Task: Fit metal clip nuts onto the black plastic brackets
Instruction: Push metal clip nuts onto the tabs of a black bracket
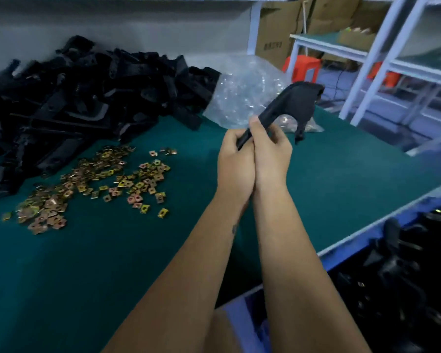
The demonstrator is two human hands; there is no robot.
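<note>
Above green table [112, 263], both hands apparently grip bracket [294, 100].

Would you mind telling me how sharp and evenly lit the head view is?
Head view: bracket gripped by both hands fairly sharp; clip nuts and bracket pile softly blurred; wide-angle bending at edges; glare on plastic bag.

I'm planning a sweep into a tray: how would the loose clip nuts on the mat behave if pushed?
The clip nuts look small, flat and thin, so they would probably slide, not roll. They lie scattered and overlapping on the green mat, so a push would likely bunch them up. Being metal, they are unlikely to deform.
</note>
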